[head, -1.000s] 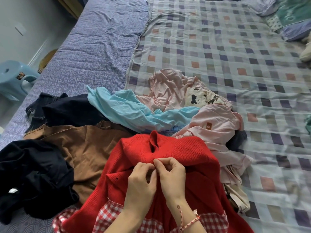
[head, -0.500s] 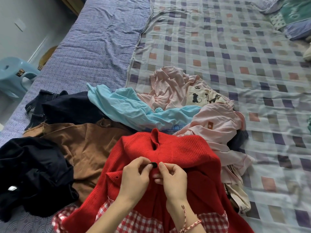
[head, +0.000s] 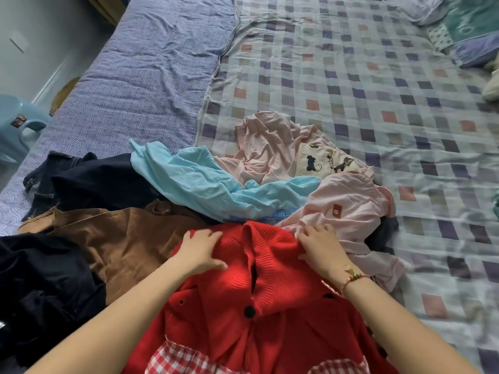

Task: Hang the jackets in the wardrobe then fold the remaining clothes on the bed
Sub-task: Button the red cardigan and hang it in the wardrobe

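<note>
Early stage: left hand (head: 201,249) and right hand (head: 322,247), each grip pinching a red cardigan (head: 283,287) shoulder; heaped clothes (head: 205,184) on the bed (head: 405,103) lie unfolded.

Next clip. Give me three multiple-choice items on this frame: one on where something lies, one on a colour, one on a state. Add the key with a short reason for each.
1. What lies beside the red cardigan on the person's left?
A. brown garment
B. light blue garment
C. pillow

2. What colour is the cardigan's lower trim?
A. plain black
B. red-and-white check
C. blue stripes

3. How is the cardigan now?
A. on a hanger
B. folded into a square
C. spread out, front up

Key:
1 A: the brown fabric meets the cardigan's left edge.
2 B: the check shows at the bottom of the view.
3 C: it lies unfolded on the bed, with the left hand and right hand on its shoulders.
</note>
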Demonstrator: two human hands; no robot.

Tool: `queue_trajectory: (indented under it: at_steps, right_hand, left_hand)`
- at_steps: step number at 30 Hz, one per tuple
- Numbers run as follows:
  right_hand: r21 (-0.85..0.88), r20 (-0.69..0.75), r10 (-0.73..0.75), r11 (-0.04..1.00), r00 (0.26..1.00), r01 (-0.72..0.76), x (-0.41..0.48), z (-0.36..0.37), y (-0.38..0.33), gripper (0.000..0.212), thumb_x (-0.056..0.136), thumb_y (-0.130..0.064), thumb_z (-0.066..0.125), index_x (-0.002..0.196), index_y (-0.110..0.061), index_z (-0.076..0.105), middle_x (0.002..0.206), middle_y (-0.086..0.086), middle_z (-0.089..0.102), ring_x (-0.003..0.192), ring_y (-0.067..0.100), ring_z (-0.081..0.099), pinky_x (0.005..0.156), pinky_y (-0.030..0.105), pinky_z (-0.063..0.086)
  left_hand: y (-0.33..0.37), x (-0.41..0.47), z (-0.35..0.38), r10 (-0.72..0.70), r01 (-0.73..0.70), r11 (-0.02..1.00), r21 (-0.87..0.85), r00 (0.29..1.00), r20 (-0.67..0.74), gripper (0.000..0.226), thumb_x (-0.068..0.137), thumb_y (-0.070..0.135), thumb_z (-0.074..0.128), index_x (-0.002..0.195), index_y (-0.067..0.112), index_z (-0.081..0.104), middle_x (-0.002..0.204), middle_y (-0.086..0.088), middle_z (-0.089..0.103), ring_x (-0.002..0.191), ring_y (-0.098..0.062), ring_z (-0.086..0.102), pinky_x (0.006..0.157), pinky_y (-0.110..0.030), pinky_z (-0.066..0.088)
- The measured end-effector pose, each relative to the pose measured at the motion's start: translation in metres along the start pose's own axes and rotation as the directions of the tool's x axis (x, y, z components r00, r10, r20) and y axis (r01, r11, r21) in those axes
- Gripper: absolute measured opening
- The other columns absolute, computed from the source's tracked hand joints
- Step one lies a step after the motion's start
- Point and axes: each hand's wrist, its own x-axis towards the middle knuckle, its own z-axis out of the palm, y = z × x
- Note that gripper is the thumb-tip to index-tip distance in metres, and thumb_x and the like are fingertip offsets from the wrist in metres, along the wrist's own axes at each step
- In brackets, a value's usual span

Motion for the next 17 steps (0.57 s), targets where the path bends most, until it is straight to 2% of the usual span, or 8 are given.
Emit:
queue_trajectory:
  at_steps: [2,3,6,8,11,14,15,17]
  right_hand:
    - [0.049,-0.237,-0.048,0.997,0.97,0.061,-0.006,0.006,0.005,0.047,0.046,-0.026,0.088,0.086,-0.013,0.067,0.082,0.004,0.069,0.071,0.025,0.065,0.07,0.033,0.035]
    - [0.175,-0.322,-0.02,0.981,0.947,0.08,-0.009,0.006,0.01,0.034,0.052,-0.023,0.084,0.078,-0.013,0.065,0.072,0.004,0.067,0.064,0.026,0.063,0.065,0.032,0.03]
    - [0.571,-0.414,0.224,0.819,0.882,0.06,-0.027,-0.003,0.025,0.01,0.083,-0.02,0.06,0.082,-0.01,0.062,0.077,0.009,0.067,0.072,0.029,0.063,0.068,0.032,0.036]
    - [0.705,-0.345,0.325,0.709,0.881,0.014,-0.04,-0.016,0.036,0.017,0.09,-0.024,0.053,0.092,-0.01,0.062,0.083,0.01,0.068,0.078,0.027,0.063,0.069,0.035,0.043]
    - [0.735,-0.33,0.386,0.677,0.861,-0.022,-0.057,-0.037,0.06,0.018,0.09,-0.027,0.058,0.09,-0.01,0.063,0.074,0.011,0.066,0.072,0.026,0.062,0.065,0.03,0.041]
    - [0.703,-0.311,0.396,0.707,0.864,-0.071,-0.061,-0.065,0.09,0.019,0.087,-0.026,0.065,0.083,-0.007,0.067,0.072,0.009,0.065,0.072,0.022,0.059,0.061,0.023,0.033]
    - [0.675,-0.318,0.402,0.732,0.859,-0.092,-0.056,-0.073,0.1,0.02,0.086,-0.026,0.066,0.081,-0.007,0.067,0.07,0.01,0.063,0.074,0.028,0.058,0.062,0.026,0.03]
    - [0.621,-0.338,0.436,0.77,0.834,-0.15,-0.034,-0.086,0.115,0.025,0.089,-0.026,0.063,0.084,-0.002,0.066,0.077,0.021,0.064,0.082,0.038,0.058,0.066,0.032,0.03]
  left_hand:
    - [-0.005,0.002,0.022,0.016,-0.021,0.995,0.094,0.998,0.059,0.092,0.071,0.055,0.068,0.144,0.016,0.029,0.148,-0.011,0.029,0.139,-0.023,0.026,0.112,-0.048,0.016]
    - [-0.005,0.0,0.031,0.036,-0.04,0.989,0.141,0.999,0.029,0.091,0.065,0.052,0.074,0.139,0.012,0.039,0.143,-0.016,0.038,0.135,-0.027,0.035,0.109,-0.052,0.023]
    - [-0.012,-0.002,0.053,0.14,-0.116,0.984,0.135,0.972,-0.188,0.046,0.047,0.036,0.086,0.083,0.013,0.07,0.089,-0.011,0.069,0.087,-0.029,0.07,0.074,-0.055,0.052]
    - [-0.02,-0.004,0.048,0.15,-0.183,0.975,-0.127,0.96,-0.236,0.022,0.065,0.022,0.064,0.084,0.012,0.068,0.089,-0.008,0.069,0.093,-0.027,0.068,0.086,-0.056,0.046]
    - [-0.031,-0.014,0.03,0.044,-0.191,0.867,-0.461,0.949,-0.312,0.04,0.082,0.029,0.042,0.11,0.014,0.068,0.109,0.003,0.067,0.112,-0.008,0.056,0.109,-0.039,0.028]
    - [-0.044,-0.027,-0.03,-0.146,-0.214,0.485,-0.848,0.936,-0.32,0.025,0.094,0.019,0.052,0.079,0.019,0.072,0.072,0.012,0.066,0.066,0.001,0.056,0.068,-0.014,0.044]
    - [-0.051,-0.021,-0.049,-0.212,-0.224,0.466,-0.856,0.911,-0.353,0.027,0.094,0.014,0.049,0.076,0.017,0.068,0.07,0.01,0.065,0.064,0.002,0.053,0.062,-0.011,0.041]
    - [-0.065,0.005,-0.083,-0.282,-0.205,0.643,-0.738,0.832,-0.477,0.022,0.096,0.017,0.048,0.091,0.006,0.067,0.087,-0.005,0.066,0.081,-0.007,0.055,0.069,-0.02,0.038]
